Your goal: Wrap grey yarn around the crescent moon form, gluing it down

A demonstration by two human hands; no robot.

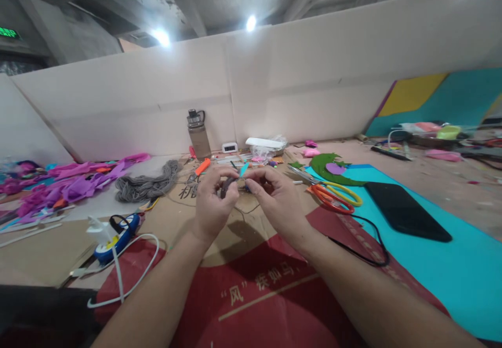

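My left hand (215, 196) is closed around a small dark brown lump (228, 185), gripped between thumb and fingers. Close beside it, my right hand (276, 196) has thumb and fingers pinched together; what sits in that pinch is too small to make out. A small turquoise pointed piece (243, 169) shows between the fingertips of both hands, and I cannot tell which hand holds it. Both hands are raised over a cardboard sheet with a red printed part (270, 306). A thin dark cord (251, 211) runs below the fingers.
To the right lie orange and yellow-handled scissors (333, 201), a black phone (406, 209) on a turquoise sheet (443, 280), and a green felt shape (323, 166). On the left are grey yarn (149, 183), a blue power strip (117, 241) and purple scraps (78, 183). A bottle (200, 139) stands behind.
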